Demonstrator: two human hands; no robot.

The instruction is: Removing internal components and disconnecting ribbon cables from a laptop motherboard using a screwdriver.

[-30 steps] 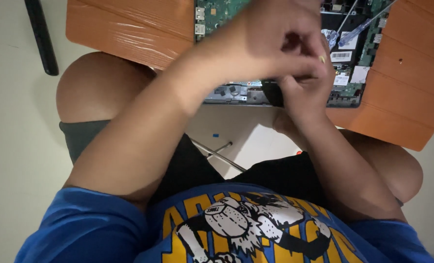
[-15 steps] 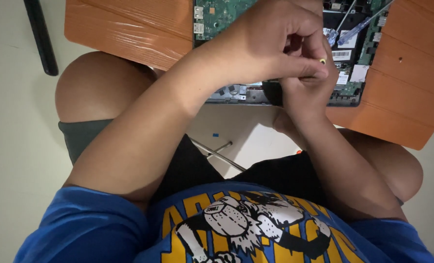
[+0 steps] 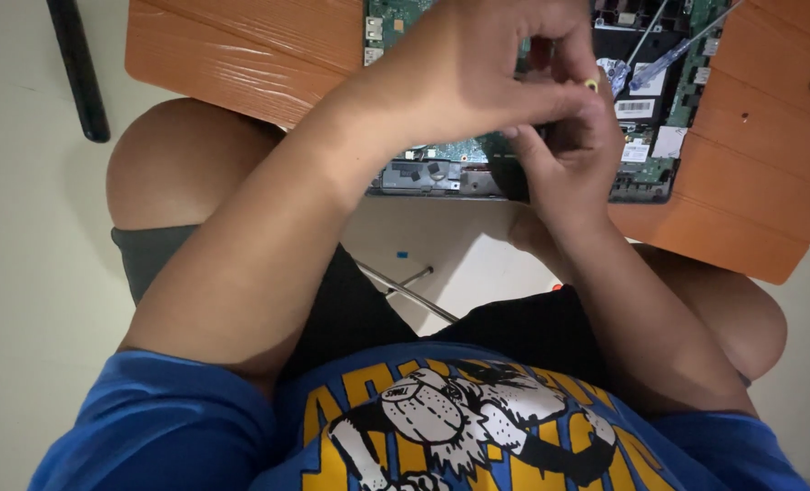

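Black bar (image 3: 77,68) on floor top-left; thin metal rod (image 3: 405,289) btwn knees.

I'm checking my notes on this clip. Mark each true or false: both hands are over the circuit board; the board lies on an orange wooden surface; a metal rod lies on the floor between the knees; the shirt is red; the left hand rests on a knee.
1. Both hands are over the circuit board: true; left hand, right hand.
2. The board lies on an orange wooden surface: true.
3. A metal rod lies on the floor between the knees: true.
4. The shirt is red: false, it is blue.
5. The left hand rests on a knee: false, it is raised over the board.
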